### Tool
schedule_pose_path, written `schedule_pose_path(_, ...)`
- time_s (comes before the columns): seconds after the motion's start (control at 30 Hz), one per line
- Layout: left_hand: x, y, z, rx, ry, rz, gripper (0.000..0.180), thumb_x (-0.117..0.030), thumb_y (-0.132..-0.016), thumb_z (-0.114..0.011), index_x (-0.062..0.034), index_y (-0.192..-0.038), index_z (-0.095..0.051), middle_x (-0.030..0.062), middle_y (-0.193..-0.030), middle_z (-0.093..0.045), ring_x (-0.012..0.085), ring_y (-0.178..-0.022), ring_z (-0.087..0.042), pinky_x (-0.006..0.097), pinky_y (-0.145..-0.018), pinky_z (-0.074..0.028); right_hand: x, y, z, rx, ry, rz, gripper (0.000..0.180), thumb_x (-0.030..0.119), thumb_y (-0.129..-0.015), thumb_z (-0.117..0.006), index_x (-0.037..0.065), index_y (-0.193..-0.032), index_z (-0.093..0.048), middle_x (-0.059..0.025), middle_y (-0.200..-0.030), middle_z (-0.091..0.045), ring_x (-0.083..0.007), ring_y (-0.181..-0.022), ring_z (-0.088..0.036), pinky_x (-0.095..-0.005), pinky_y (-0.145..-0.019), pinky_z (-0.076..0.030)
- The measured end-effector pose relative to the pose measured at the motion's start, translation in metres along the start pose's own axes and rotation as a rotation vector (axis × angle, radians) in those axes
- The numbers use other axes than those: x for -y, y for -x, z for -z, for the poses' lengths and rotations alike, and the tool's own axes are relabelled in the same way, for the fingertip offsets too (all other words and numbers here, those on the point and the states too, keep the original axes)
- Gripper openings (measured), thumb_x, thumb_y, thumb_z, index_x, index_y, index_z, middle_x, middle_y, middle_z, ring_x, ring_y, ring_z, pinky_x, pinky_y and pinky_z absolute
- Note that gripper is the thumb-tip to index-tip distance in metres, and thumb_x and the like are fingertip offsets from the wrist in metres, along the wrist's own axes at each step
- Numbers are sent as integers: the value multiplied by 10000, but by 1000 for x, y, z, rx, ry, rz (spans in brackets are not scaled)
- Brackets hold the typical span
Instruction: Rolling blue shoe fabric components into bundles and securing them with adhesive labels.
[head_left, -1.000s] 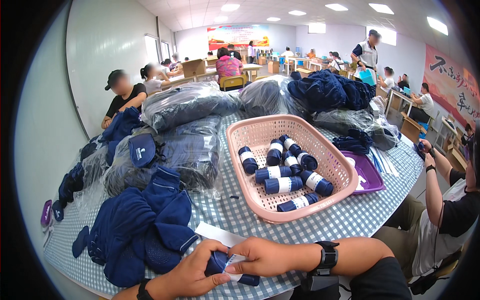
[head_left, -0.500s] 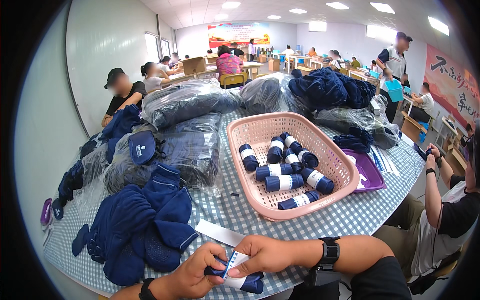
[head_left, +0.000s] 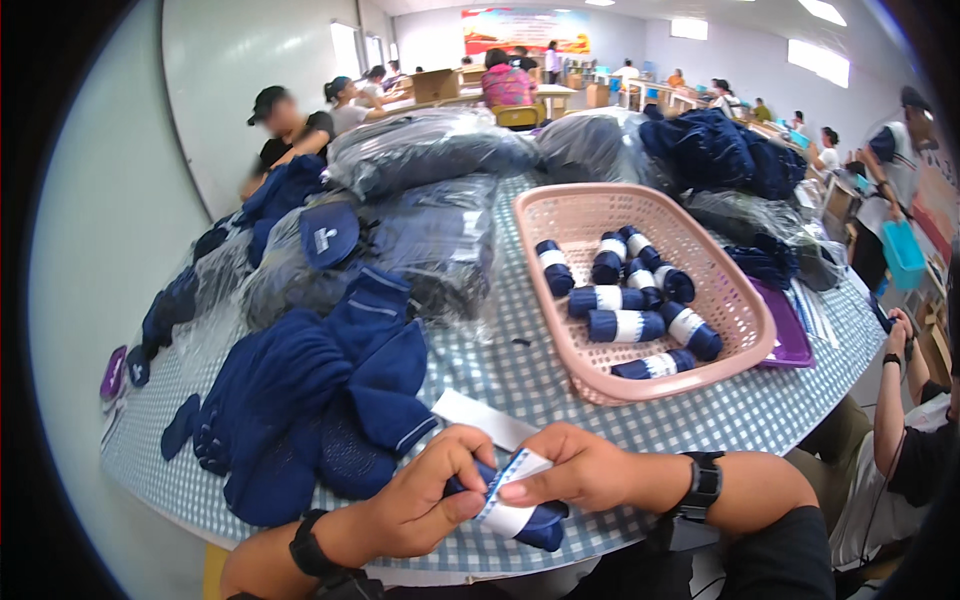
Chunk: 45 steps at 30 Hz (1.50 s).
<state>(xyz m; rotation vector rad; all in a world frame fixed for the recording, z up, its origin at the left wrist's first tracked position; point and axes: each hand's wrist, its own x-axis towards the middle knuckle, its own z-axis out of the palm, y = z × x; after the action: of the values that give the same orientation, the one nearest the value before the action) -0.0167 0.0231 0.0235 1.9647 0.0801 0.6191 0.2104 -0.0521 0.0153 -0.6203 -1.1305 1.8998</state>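
Observation:
Near the table's front edge I hold a navy fabric roll (head_left: 541, 529) with a white paper band (head_left: 506, 514) around its middle. My left hand (head_left: 422, 500) is closed around the roll's left end. On its other side, my right hand (head_left: 580, 468) pinches the band's raised, blue-edged end between thumb and fingers. Just behind my hands a loose white paper strip (head_left: 484, 417) lies on the checked tablecloth. To the left is a heap of navy knit pieces (head_left: 300, 400), some with dotted patches. The roll's left end is mostly hidden by my fingers.
A pink perforated basket (head_left: 690, 384) holds several navy rolls with white bands (head_left: 626, 326). Beside it sits a purple tray (head_left: 790, 325). Plastic-wrapped navy bundles (head_left: 430, 150) line the table's back. A seated person (head_left: 895, 450) works at the right; another walks by with a teal basket (head_left: 905, 254).
The whole view has shifted, so table and basket appear higher and further right. Both hands keep their hold on the roll and band. The walking person has moved right.

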Motion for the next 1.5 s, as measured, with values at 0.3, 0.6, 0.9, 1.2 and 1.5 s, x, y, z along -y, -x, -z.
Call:
schedule_pose_path(0.3, -2, 3, -3, -18, -55, -69, 162, -155, -988, -603, -74, -1051, -477, 147, -1189, -470, 215, -1070, -467, 353, -981, -371, -5, 1, -2, -13, -87, 15, 147, 101, -942, -698, -37, -990, -720, -52, -913, -724, -63, -821, -628, -206, -703, -477)
schedule_pose_path(0.6, -8, -2, 0, 7, -223, -52, 362, -242, -930, -702, -61, -1128, -459, 165, -1213, -477, 259, -1087, -504, 354, -951, -418, -8, 2, -4, -121, 35, -13, 184, 166, -952, -701, -15, -923, -717, 2, -788, -670, -39, -689, -556, -224, -582, -413)
schedule_pose_path(0.9, -3, 0, -6, 5, -136, 140, 437, -115, -886, -720, -27, -1225, -460, 151, -1178, -521, 246, -1091, -537, 364, -968, -427, 5, 3, -7, -104, 653, 112, 266, 242, -953, -703, 0, -844, -692, -13, -630, -584, -59, -609, -472, -274, -540, -381)
schedule_pose_path(1.2, 6, 3, -6, 31, -95, 92, 420, -69, -860, -747, -54, -1167, -460, 147, -1160, -499, 237, -1064, -531, 360, -960, -420, 15, 5, 0, -92, 722, -6, 333, 283, -913, -755, -5, -777, -658, 7, -592, -531, -51, -566, -419, -276, -497, -326)
schedule_pose_path(1.5, 2, 4, -12, 63, -132, -117, 492, 17, -799, -780, -59, -1146, -439, 179, -1180, -479, 289, -1095, -537, 376, -939, -463, 18, 4, -2, 61, 374, -224, 292, 219, -898, -772, 23, -715, -655, 56, -600, -534, -16, -544, -422, -245, -478, -282)
